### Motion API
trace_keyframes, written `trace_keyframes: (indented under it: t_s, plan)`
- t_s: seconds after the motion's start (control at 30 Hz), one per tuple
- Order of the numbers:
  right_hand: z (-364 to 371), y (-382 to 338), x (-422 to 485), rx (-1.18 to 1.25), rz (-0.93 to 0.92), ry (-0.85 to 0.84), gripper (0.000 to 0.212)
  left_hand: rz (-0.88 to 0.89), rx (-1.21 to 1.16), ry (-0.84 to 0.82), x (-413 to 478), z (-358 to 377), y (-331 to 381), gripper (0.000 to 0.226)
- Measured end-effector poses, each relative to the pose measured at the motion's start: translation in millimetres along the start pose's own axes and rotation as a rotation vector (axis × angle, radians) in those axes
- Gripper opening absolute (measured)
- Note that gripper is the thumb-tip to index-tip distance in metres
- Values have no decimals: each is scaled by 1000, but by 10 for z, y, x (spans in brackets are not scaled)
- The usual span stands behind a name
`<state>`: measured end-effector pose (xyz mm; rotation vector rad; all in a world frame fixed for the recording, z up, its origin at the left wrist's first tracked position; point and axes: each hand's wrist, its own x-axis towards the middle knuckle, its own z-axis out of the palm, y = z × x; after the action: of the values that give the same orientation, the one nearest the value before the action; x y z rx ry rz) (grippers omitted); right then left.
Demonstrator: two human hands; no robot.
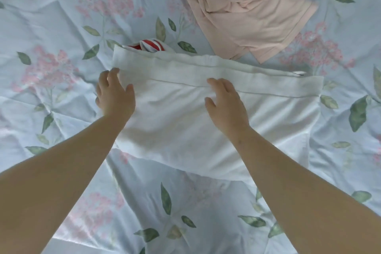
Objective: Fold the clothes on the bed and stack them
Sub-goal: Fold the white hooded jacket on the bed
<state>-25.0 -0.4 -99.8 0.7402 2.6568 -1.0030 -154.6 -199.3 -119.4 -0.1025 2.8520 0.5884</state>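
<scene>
White garment [206, 130] half-folded, centre; left grip [115, 97], right grip [224, 105] apart over it. Pink top [247, 12] at 1 o'clock, unfolded. No stack yet.

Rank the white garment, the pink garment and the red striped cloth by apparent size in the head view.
1. white garment
2. pink garment, cut off at the top edge
3. red striped cloth, mostly hidden behind the white garment, so unsure
</scene>
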Motion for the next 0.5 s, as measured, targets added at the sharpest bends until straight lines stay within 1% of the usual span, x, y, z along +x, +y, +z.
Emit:
trace_keyframes:
  t_s: [0.07, 0.1, 0.13, 0.2, 0.27, 0.3, 0.33, 0.4, 0.43, 0.47, 0.5]
  plan:
    - [57, -102, 182, 14, 11, -10, 53, -220, -173, -75, 185, -74, -152, 64]
    - [79, -132, 269, -1, 44, -17, 55, -289, -270, -111, 259, -94, -230, 65]
    - [98, -153, 346, -23, 86, -27, 56, -305, -316, -129, 308, -112, -298, 59]
    - [136, -172, 454, -78, 136, -45, 50, -251, -325, -120, 356, -150, -403, 34]
    - [160, -176, 527, -114, 147, -50, 35, -189, -387, -103, 412, -205, -452, 12]
    - [154, -181, 557, -103, 156, -36, 29, -150, -443, -106, 454, -240, -449, 9]
    - [140, -190, 593, -68, 163, -15, 28, -110, -485, -110, 506, -280, -444, 13]
    - [95, -221, 661, 30, 167, -6, 40, -77, -535, -144, 613, -330, -390, 18]
    - [75, -241, 681, 54, 164, -27, 45, -87, -568, -181, 661, -334, -367, 14]
    - [75, -248, 697, 38, 161, -52, 43, -121, -597, -242, 702, -334, -352, 10]
    - [92, -243, 709, -1, 158, -78, 35, -181, -638, -312, 741, -327, -353, 26]
